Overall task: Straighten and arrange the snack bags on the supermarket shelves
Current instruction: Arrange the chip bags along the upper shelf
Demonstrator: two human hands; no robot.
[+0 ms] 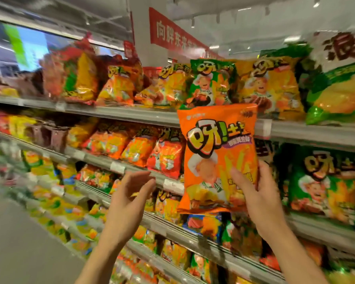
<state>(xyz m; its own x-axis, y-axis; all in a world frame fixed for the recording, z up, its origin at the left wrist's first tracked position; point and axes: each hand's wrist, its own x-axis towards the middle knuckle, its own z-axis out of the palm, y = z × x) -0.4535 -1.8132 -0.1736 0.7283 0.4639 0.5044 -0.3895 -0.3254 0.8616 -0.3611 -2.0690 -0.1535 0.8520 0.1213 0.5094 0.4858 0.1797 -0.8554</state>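
Left hand (131,193) raised, fingers loose and curled on nothing, probably ready to steady the bag. Just right of it, orange bag (217,158) held upright, label forward, pinched near its lower edge by right hand (254,191), thumb across the front. Beyond both hands, shelves (131,114) crowded with leaning bags, likely awaiting this one.

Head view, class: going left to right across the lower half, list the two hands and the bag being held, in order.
Left hand, open and holding nothing → orange snack bag, upright in front of the shelves → right hand, gripping the bag's lower right edge.
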